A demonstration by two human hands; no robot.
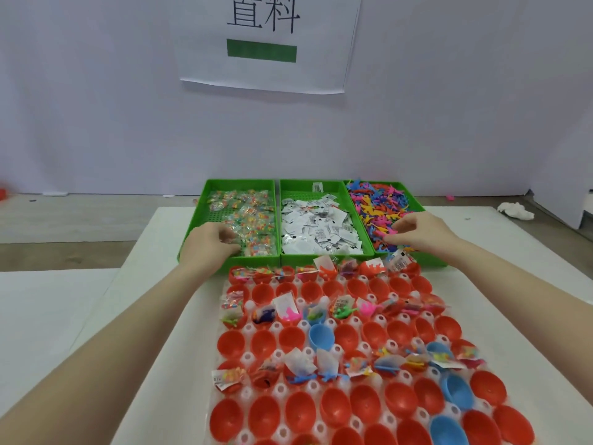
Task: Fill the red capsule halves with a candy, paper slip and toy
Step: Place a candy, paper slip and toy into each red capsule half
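many red capsule halves (359,403) in the clear tray (247,391) nearest the person are seen empty, so picking is judged the step in hand. wrapped candies (253,226) are fingered by the curled left hand (210,244) and toy figures (378,216) by the right hand (417,231), though a firm pinch cannot be told. next, paper slips (316,229) between the hands must be added.

left hand (210,244): arm extended forward, fingers curled down, grip unclear
right hand (417,229): arm extended, fingers bent, thumb apart
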